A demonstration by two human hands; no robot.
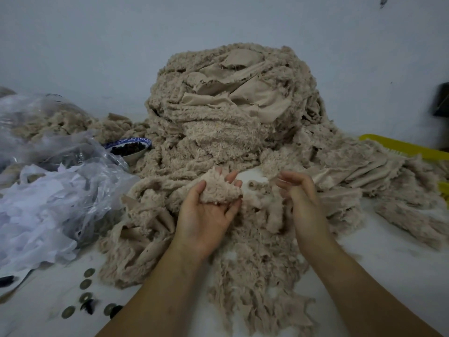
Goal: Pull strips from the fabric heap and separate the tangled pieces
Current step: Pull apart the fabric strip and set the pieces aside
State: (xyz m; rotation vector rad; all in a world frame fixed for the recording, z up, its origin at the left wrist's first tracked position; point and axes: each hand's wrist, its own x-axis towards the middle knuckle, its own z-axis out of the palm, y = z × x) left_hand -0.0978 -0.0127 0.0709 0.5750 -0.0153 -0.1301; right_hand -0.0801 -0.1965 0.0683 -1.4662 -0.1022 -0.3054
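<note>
At the near foot of the tall heap of beige fleecy fabric strips (230,113), the left hand (206,215) lies palm up, thumb and fingers curled round a fluffy beige fleece tuft (220,192). The tuft lies sideways, its tapered end pointing at the right hand (300,190) just beside it. That hand's fingers are curled but blurred; I cannot tell whether they pinch anything. It looks best placed to draw the tail away.

Fuzzy matt beige fleece heap (230,113); glossy crinkled clear plastic bags (60,152); glazed ceramic bowl (130,147).
</note>
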